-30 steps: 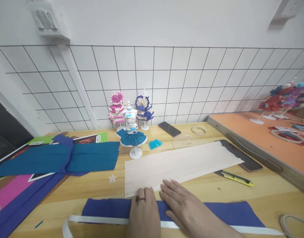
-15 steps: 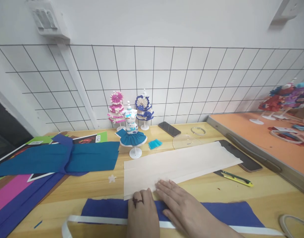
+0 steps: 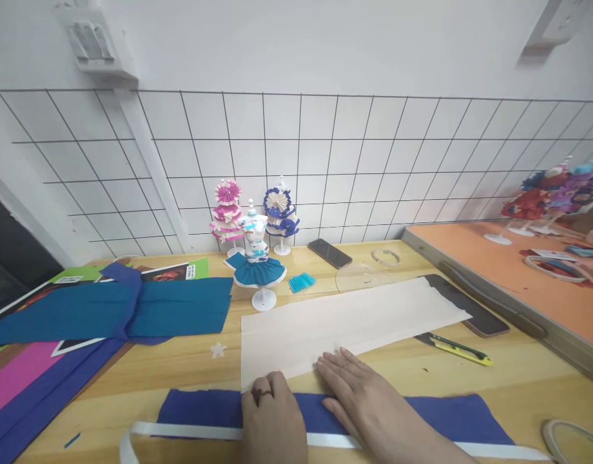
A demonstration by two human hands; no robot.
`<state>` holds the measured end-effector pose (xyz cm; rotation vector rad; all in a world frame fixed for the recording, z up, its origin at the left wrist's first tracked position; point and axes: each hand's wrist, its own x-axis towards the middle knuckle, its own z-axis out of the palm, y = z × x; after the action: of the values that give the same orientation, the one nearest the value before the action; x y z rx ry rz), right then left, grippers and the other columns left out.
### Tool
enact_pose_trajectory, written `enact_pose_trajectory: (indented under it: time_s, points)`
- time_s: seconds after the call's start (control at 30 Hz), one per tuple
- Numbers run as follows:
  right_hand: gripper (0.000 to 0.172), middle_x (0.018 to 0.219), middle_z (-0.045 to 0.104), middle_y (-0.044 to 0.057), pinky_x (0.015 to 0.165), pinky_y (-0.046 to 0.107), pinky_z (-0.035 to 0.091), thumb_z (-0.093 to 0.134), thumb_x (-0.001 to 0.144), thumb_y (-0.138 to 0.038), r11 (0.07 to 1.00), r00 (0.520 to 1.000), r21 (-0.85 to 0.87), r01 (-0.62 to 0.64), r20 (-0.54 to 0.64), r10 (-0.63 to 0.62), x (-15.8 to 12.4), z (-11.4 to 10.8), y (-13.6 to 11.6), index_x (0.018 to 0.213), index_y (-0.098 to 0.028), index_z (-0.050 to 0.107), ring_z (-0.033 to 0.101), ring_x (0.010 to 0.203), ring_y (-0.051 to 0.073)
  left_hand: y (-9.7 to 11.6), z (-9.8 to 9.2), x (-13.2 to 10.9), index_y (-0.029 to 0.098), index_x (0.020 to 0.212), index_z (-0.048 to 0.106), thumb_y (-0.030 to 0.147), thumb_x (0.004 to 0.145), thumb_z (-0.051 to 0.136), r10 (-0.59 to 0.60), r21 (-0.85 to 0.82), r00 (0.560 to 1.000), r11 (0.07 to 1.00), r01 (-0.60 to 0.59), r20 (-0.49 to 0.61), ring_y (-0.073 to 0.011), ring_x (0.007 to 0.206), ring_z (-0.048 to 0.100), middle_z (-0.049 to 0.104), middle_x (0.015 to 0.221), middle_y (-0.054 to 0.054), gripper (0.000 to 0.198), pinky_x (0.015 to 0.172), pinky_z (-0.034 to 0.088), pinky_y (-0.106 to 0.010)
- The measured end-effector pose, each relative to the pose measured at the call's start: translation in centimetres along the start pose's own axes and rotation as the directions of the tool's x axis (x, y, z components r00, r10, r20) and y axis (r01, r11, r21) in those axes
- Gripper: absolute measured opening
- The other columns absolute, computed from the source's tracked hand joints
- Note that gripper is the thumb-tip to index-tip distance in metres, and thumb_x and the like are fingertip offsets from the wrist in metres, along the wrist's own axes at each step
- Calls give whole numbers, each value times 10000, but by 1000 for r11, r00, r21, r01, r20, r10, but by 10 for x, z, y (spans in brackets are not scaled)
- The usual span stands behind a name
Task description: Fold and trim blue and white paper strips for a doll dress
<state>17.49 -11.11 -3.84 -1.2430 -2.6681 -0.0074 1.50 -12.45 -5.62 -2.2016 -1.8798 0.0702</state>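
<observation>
A dark blue crepe paper strip (image 3: 436, 415) lies along the near edge of the wooden table (image 3: 180, 361), with a white ribbon (image 3: 180, 430) across its lower edge. My left hand (image 3: 271, 419) rests on the strip with fingers curled, a ring on one finger, touching the near corner of a long white paper sheet (image 3: 345, 322). My right hand (image 3: 369, 406) lies flat on the blue strip, fingers spread, fingertips at the white sheet's near edge.
Three small mannequin stands in paper dresses (image 3: 256, 258) stand at the back. Teal paper (image 3: 132, 309) and pink and purple sheets (image 3: 30, 380) lie left. A phone (image 3: 330, 252), a yellow utility knife (image 3: 458, 349), a dark tablet (image 3: 470, 309) and an orange board (image 3: 533, 283) are right.
My left hand has slid a little to the left along the blue strip, and my right hand has shifted slightly right. The papers stay where they were.
</observation>
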Motion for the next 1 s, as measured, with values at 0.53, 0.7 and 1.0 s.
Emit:
enact_pose_trajectory:
  time_s: [0.53, 0.7, 1.0]
  points:
    - [308, 969, 685, 104, 915, 409, 447, 357, 861, -28, 984, 962, -160, 73, -250, -112, 0, 24, 28, 1048, -106, 588, 621, 908, 218, -4, 8, 3, 100, 761, 702, -62, 707, 384, 26, 17, 994, 1000, -24, -109, -256, 694, 562, 606, 725, -112, 361, 638, 363, -373]
    - [257, 808, 671, 126, 857, 426, 442, 416, 797, 10, 973, 966, -225, 44, -238, -98, 4, 26, 28, 955, -70, 603, 613, 807, 248, -9, 10, 6, 111, 730, 692, -42, 714, 403, 26, -65, 987, 997, -37, -157, -238, 671, 546, 594, 690, -111, 327, 624, 335, -347]
    - [202, 714, 623, 36, 696, 306, 413, 444, 842, -56, 993, 989, -116, 29, -141, -45, 12, 2, 32, 917, -166, 597, 546, 679, 172, -21, -1, 20, 167, 695, 651, 36, 756, 477, 43, -160, 986, 985, -69, -161, -225, 730, 529, 567, 720, -63, 226, 636, 339, -321]
